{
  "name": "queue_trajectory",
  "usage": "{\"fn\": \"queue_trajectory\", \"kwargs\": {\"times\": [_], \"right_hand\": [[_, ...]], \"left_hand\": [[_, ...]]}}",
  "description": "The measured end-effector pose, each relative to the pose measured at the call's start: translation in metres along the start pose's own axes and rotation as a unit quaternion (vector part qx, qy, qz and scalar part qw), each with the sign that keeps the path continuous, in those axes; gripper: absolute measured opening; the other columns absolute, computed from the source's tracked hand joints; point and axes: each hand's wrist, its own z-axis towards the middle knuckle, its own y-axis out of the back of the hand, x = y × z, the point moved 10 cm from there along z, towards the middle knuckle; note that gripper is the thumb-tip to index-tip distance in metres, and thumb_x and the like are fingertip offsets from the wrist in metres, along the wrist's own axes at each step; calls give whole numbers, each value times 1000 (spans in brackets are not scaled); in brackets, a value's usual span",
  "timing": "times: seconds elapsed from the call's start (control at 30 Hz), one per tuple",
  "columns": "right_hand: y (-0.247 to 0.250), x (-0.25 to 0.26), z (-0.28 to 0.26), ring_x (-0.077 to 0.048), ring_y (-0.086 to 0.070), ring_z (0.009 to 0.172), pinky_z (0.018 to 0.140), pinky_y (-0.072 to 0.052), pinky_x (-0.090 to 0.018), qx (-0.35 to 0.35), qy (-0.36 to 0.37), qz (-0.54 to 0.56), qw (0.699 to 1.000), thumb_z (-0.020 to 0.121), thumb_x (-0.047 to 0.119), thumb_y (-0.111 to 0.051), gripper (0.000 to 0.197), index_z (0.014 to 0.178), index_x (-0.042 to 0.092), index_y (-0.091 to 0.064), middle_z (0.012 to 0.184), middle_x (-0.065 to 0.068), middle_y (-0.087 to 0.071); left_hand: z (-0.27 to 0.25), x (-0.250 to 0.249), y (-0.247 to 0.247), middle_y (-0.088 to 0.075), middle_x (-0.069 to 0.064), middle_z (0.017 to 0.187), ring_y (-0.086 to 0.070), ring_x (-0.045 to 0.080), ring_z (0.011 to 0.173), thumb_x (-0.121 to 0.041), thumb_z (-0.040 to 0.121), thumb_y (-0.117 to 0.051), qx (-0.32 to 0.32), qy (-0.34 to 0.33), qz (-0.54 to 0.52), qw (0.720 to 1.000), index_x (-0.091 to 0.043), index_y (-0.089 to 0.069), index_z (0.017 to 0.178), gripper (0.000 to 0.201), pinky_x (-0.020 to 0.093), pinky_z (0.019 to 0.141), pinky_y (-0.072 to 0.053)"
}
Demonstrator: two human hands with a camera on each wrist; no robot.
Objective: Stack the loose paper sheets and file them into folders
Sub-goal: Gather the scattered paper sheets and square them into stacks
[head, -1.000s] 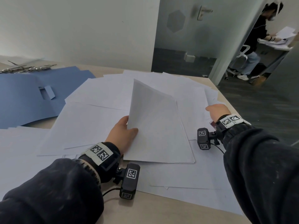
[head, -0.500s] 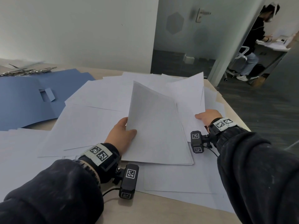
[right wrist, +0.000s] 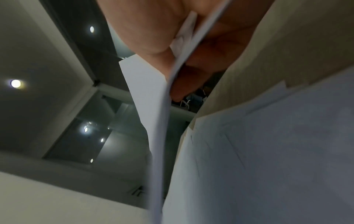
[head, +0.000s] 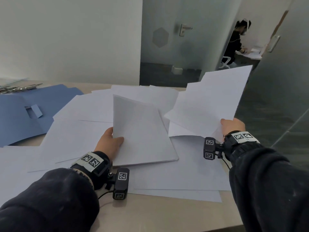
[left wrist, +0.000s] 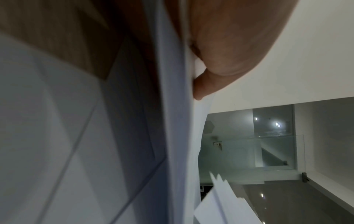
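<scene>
Now your right hand point(head: 232, 125) pinches freshly lifted white paper sheets point(head: 210, 104) clear of the table, ready to join the gathered white stack point(head: 142, 131) your left hand point(head: 109, 143) grips.

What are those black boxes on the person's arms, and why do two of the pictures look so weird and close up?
Those boxes are small cameras strapped to each wrist. The big picture comes from a camera on the person's head. The two close-up ones look along each hand. The left hand holds a gathered stack of paper, tilted up. The right hand pinches a few lifted sheets. More loose sheets cover the table, beside an open blue folder.
</scene>
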Motion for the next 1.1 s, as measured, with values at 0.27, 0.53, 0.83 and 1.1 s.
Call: {"fn": "queue_trajectory", "kwargs": {"times": [0.27, 0.53, 0.83, 1.1], "right_hand": [[6, 6, -46, -29, -59, 74, 66, -47, -35, 71, 10, 58, 996, 94, 24, -57, 18, 90, 7, -62, 86, -10, -65], [-88, 1, -140, -33, -70, 94, 87, -57, -46, 271, 18, 90, 958, 99, 10, -56, 15, 91, 16, -68, 101, -11, -73], [-110, -15, -145, -32, -56, 78, 77, -44, -35, 263, 0, 53, 963, 93, 30, -41, 34, 87, -2, -53, 86, -24, -58], [-47, -51, -98, -28, -62, 56, 38, -37, -17, 81, -107, 243, 961, 100, 18, -39, 20, 97, 15, -59, 83, -15, -64]], "left_hand": [[-12, 7, -1, -72, 13, 103, -72, 38, 91, -20, 67, -55, 26, 26, -7, 999, -22, -59, 117, 50, 59, 88, -58], [-34, 8, 0, -72, 8, 106, -70, 30, 93, -30, 100, -58, 35, 29, -27, 999, -14, -60, 121, 26, 43, 82, -58], [-29, 18, -1, -74, 4, 108, -74, 30, 94, -26, 74, -71, 61, 7, 15, 998, -20, -60, 124, 52, 52, 88, -59], [-27, 18, 6, -72, 5, 108, -73, 29, 89, -10, 90, -64, 26, 2, 5, 1000, -20, -54, 129, 40, 47, 84, -61]]}}
